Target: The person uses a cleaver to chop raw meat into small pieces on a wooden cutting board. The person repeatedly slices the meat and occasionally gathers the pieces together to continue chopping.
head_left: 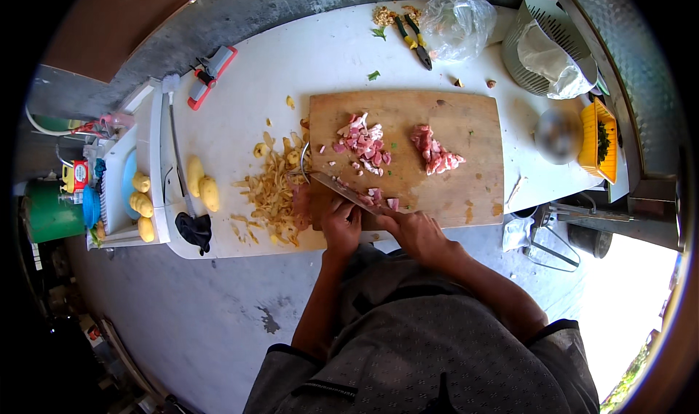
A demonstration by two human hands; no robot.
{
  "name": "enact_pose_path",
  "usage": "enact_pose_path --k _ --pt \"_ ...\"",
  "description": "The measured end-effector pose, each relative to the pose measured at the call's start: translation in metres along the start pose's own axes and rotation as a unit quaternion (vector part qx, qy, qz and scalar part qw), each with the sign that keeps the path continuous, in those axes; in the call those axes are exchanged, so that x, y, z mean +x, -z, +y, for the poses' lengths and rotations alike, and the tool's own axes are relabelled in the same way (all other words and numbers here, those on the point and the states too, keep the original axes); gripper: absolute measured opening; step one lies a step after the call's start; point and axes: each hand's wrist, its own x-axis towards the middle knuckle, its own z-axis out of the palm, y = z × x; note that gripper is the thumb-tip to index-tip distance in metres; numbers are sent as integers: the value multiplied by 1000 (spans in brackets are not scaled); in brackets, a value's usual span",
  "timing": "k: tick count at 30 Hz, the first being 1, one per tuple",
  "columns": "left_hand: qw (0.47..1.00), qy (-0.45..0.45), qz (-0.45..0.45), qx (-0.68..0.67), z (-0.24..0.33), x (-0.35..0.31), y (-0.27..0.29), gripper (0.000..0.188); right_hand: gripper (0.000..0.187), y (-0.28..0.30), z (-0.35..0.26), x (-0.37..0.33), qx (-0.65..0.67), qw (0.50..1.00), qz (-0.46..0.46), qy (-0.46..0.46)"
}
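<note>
My right hand (419, 235) is wrapped round the handle of a kitchen knife (344, 190) at the near edge of the wooden cutting board (473, 159). The blade points up and to the left. Beside the blade's near side, my left hand (341, 226) is closed with bent fingers; what they hold, if anything, is hidden. Several small bits of meat (375, 194) lie along the blade's far side. Farther up the board are a pile of diced meat (360, 141) and, to its right, a larger piece of raw meat (435, 152).
Potato peelings (273, 181) heap left of the board, with peeled potatoes (208, 193) beyond. A sink (154, 195) is at the far left. Pliers (416, 44), a plastic bag (459, 22), a basket (535, 46), a round metal bowl (559, 136) and a yellow basket (588, 141) stand behind and right.
</note>
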Motion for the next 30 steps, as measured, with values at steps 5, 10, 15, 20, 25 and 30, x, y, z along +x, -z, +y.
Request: enact_pose_path --k 5,10,15,20,25,30 --pt "999 42 8 5 1 -5 3 24 43 -10 17 4 76 997 22 5" --pt "999 34 11 2 2 -8 8 24 48 16 10 -28 62 998 -9 11" --pt "999 37 -17 17 1 -10 9 28 44 25 10 -44 10 997 -66 -25" --pt "1000 19 -3 14 -1 -8 3 30 42 31 -1 -40 -40 994 -84 -50" --pt "999 -43 -19 -28 2 3 0 27 36 8 -3 10 -68 996 -47 29" --pt "999 30 -23 18 -5 -10 2 20 45 3 15 11 64 998 4 4"
